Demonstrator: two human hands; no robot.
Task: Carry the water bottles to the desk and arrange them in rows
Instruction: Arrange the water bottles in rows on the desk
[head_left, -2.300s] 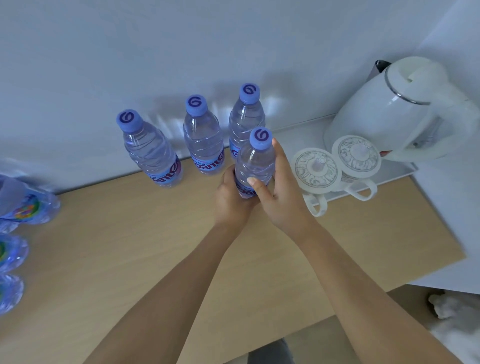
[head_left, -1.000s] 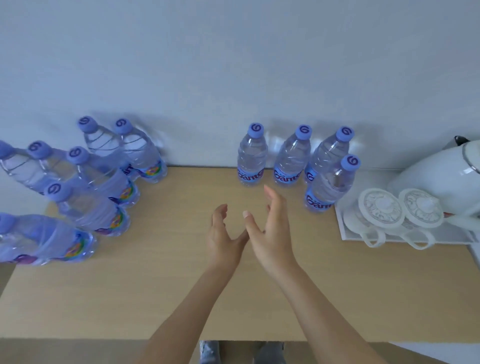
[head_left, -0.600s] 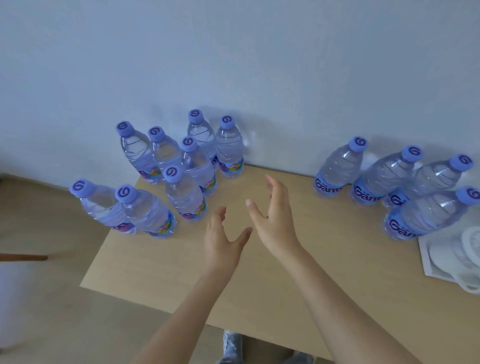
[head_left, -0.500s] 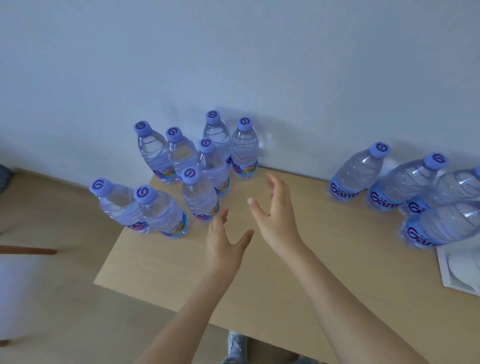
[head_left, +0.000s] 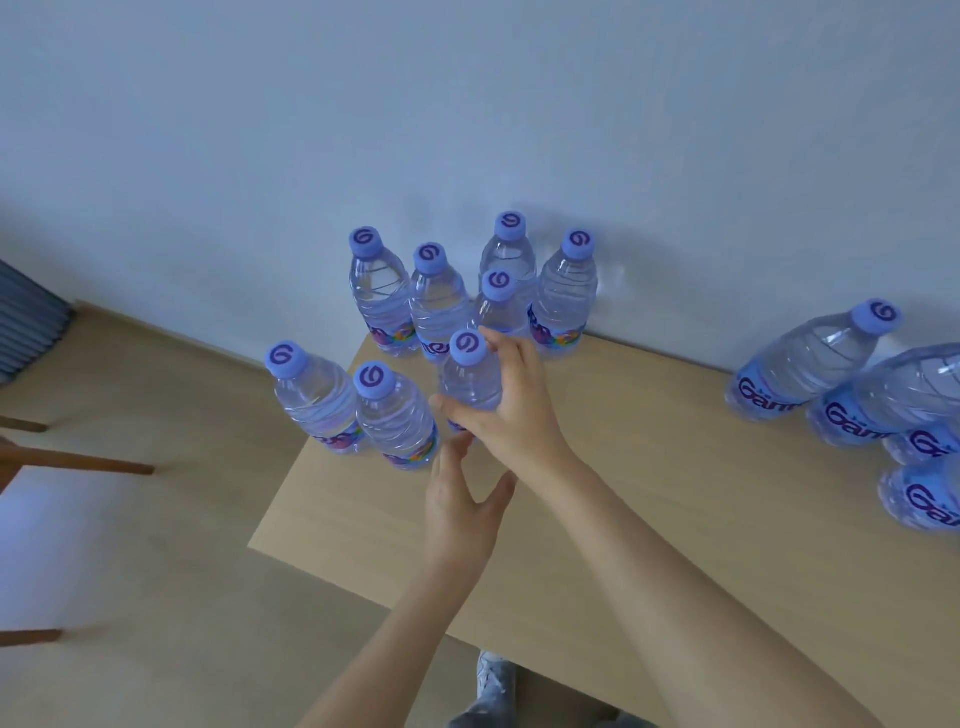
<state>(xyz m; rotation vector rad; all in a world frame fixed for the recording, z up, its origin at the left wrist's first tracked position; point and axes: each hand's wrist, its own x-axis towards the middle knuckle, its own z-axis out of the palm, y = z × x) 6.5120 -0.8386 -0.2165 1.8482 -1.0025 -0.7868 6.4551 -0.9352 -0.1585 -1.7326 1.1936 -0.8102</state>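
Fetching the next bottle (head_left: 470, 379) from the unsorted cluster at the desk's (head_left: 649, 493) 10 o'clock corner, R hand (head_left: 511, 410) wraps its body while L hand (head_left: 460, 506) hovers empty w/ fingers relaxed below; next, prob. lift clear w/o tipping neighbours, carry toward the 3 o'clock rows.

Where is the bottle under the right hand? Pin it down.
In the head view, that bottle stands at the desk's left end, the right hand around it.

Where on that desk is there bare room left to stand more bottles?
The widest bare patch of the desk lies between the left cluster of bottles and the right group. The near edge beneath the forearms is bare too. The left corner is crowded, where the right hand grips a bottle.
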